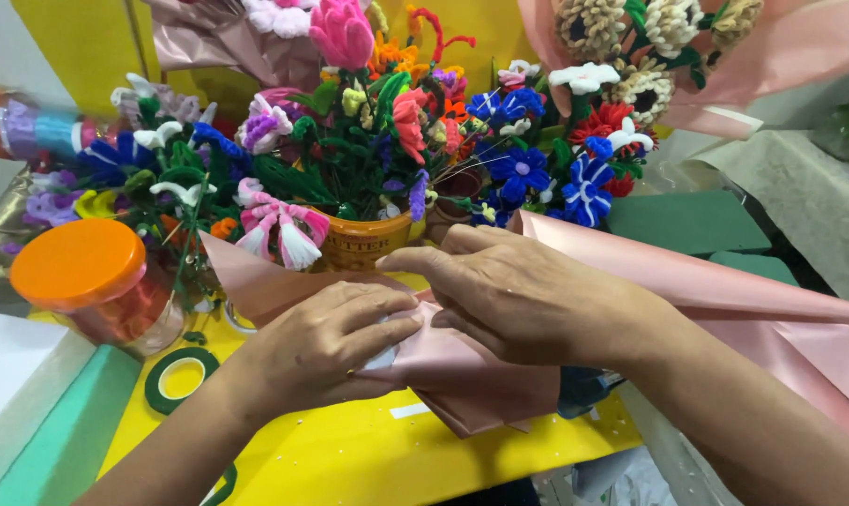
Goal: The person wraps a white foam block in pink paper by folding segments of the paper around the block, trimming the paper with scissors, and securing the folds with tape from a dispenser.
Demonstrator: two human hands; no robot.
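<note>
I had both hands pressed on the glossy pink wrapping sheet: left hand curled, fingertips pinching a fold; right hand flat, overlapping it, green tape roll beside my left wrist.

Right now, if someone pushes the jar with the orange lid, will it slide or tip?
The clear jar with the round orange lid stands upright on the yellow table, so it would probably slide. It looks full, so likely fairly heavy. Its smooth sides may be slippery, and it could roll if tipped.
</note>
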